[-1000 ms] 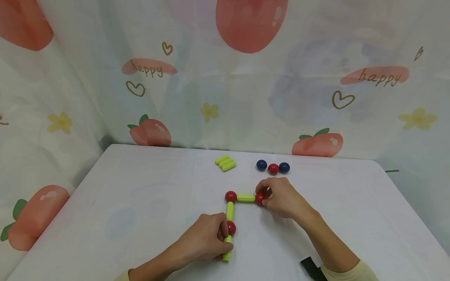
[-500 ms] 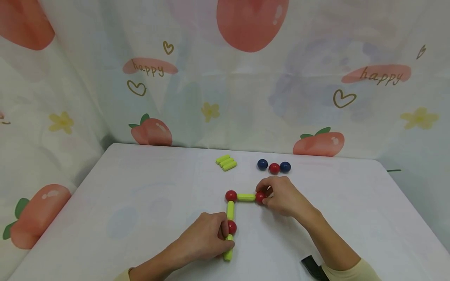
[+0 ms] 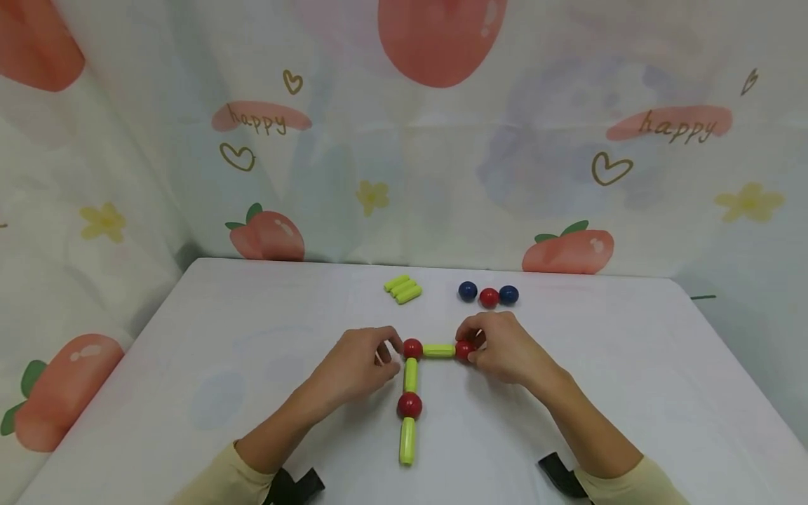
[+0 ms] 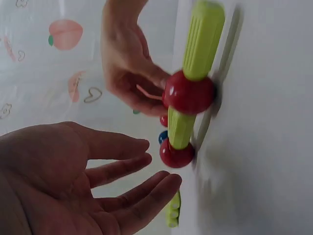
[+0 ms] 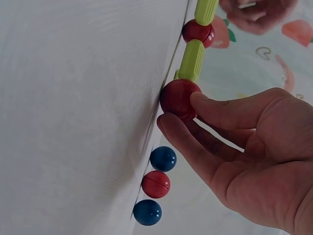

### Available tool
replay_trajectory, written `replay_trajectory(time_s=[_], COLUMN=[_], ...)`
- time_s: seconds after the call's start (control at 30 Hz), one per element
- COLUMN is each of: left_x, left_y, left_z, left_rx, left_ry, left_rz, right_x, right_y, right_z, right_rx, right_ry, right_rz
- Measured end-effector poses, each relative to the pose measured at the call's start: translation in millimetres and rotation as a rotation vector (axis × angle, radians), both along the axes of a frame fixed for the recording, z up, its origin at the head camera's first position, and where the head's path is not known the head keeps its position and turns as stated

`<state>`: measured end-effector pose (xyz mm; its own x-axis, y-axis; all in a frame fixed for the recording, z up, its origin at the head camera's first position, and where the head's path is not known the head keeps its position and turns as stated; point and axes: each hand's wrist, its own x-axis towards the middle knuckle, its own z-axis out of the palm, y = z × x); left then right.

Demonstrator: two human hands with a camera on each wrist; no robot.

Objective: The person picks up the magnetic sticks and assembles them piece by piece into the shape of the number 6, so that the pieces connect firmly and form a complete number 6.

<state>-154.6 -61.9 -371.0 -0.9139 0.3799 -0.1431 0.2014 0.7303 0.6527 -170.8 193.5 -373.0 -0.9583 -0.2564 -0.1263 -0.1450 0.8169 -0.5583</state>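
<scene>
Yellow-green rods and red balls form a bent chain on the table. My right hand (image 3: 505,347) pinches the red ball (image 5: 178,98) at the chain's right end between thumb and fingers. A rod (image 3: 438,351) joins it to the corner ball (image 3: 412,348). From that corner another rod (image 3: 411,375) runs toward me to a third red ball (image 3: 409,405), with a last rod (image 3: 407,442) on its near side. My left hand (image 3: 366,361) is just left of the corner ball, its fingers parted and holding nothing; the left wrist view shows a gap to the ball (image 4: 177,152).
Several loose yellow-green rods (image 3: 402,289) lie side by side at the back of the white table (image 3: 284,308). Right of them sit a blue ball (image 3: 468,292), a red ball (image 3: 489,298) and another blue ball (image 3: 508,294). A printed curtain (image 3: 416,154) hangs behind.
My left hand has let go of the near rod and moved forward to beside the corner ball. My right hand still pinches the end ball. The view has shifted slightly.
</scene>
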Motion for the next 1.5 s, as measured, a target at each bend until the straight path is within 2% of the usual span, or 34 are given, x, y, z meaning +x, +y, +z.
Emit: replay_trajectory(time_s=[0.13, 0.23, 0.37, 0.43, 1.03, 1.33, 1.5], left_x=[-23.4, -37.6, -50.0, -53.8, -62.6, -62.5, -63.0], left_y=[8.8, 16.7, 24.3, 26.9, 26.1, 26.0, 25.4], left_z=[1.9, 0.5, -1.6, -1.9, -7.9, -9.9, -10.9], left_rx=[-0.024, -0.044, -0.071, -0.079, -0.020, -0.017, -0.010], left_ry=[0.000, -0.025, -0.052, -0.066, -0.088, -0.098, -0.100], left_rz=[-0.029, -0.092, -0.168, -0.184, -0.157, -0.132, -0.120], right_x=[-0.9, -1.7, -3.0, -3.3, -5.3, -7.4, -14.4], right_y=[1, 1, 1, 2, 5, 16, 33], right_z=[0.7, 0.6, 0.4, 0.4, -2.5, 3.6, 10.2], right_rx=[-0.005, -0.004, -0.006, -0.009, -0.004, -0.020, -0.016], right_ry=[-0.002, -0.009, -0.010, -0.009, 0.035, 0.044, 0.096], right_rz=[-0.001, -0.002, 0.000, 0.003, 0.001, 0.032, -0.017])
